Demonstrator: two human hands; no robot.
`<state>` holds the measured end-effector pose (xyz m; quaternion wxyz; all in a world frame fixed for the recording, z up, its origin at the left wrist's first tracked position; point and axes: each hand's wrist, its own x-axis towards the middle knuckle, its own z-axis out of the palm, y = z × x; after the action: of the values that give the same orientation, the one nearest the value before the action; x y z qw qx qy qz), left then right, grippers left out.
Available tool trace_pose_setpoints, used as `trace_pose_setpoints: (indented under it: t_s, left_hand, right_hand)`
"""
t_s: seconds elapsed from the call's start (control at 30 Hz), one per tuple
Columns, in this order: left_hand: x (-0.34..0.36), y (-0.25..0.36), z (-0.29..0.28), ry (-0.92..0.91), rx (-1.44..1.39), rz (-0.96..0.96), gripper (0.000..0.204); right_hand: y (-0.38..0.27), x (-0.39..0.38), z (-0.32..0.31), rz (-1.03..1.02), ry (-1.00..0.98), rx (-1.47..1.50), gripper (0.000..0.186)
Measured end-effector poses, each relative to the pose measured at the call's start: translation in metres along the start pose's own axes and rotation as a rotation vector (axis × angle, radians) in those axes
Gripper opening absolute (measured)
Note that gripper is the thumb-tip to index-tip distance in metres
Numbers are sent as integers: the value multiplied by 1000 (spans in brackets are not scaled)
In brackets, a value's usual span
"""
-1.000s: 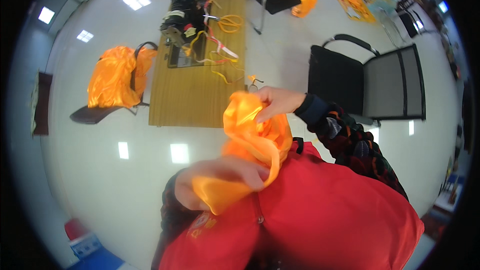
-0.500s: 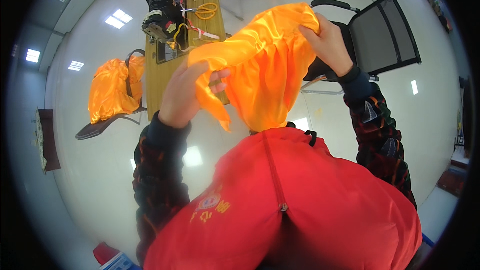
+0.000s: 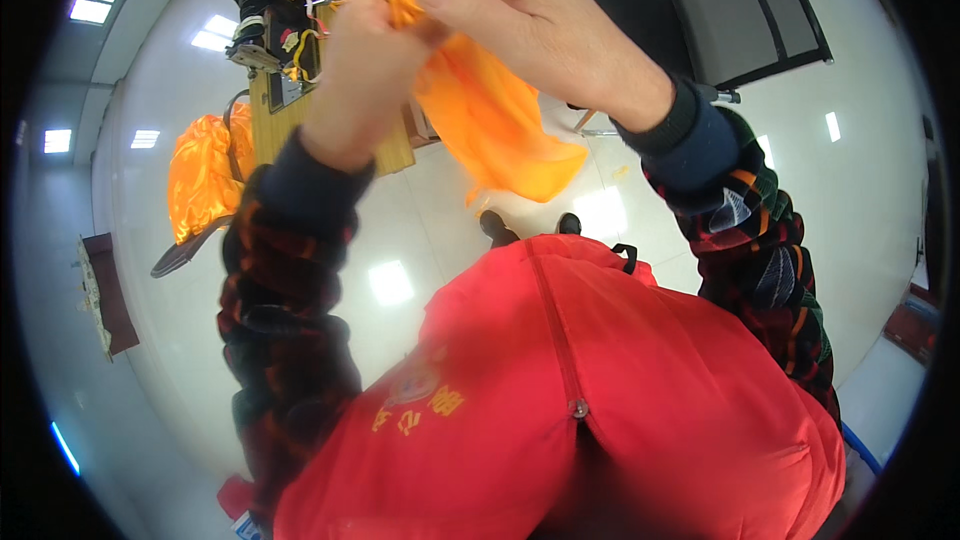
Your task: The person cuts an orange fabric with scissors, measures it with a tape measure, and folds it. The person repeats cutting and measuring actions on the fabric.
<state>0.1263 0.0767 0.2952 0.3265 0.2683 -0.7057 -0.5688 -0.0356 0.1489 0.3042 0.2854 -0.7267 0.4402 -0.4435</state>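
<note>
A shiny orange satin cloth [image 3: 495, 120] hangs from my raised hands near the top of the view. My left hand [image 3: 365, 70] pinches it at a gathered spot, its fingers partly blurred. Close beside it, my right hand [image 3: 535, 30] grips the same cloth with the thumb pressed toward the left hand. Part of the cloth rises above the hands out of the picture, and its lower end dangles over the floor. What lies between the fingers is partly hidden.
A sewing machine [image 3: 262, 15] stands on a wooden table [image 3: 275, 125] at the left. More orange satin [image 3: 205, 175] is heaped on a chair beside it. An office chair [image 3: 740, 15] with a mesh back stands at the right. My shoes [image 3: 497, 228] show on the glossy floor.
My hands have come together and risen toward the top of the view. The cloth, spread wide between them before, is now bunched and hanging down. The table appears farther left.
</note>
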Motion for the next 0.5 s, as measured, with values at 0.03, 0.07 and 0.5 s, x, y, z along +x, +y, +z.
trace_pose_setpoints:
  t_s: [0.03,0.07,0.5]
  left_hand:
    - [3,4,0,-15,3,-28,26]
    - [5,9,0,-29,1,-51,26]
    - [24,100,0,134,-111,172,37]
  right_hand:
    - [-1,-4,-4,21,98,-30,43]
    - [1,-7,-9,-47,201,-61,41]
    - [142,-83,-61,256,304,88,66]
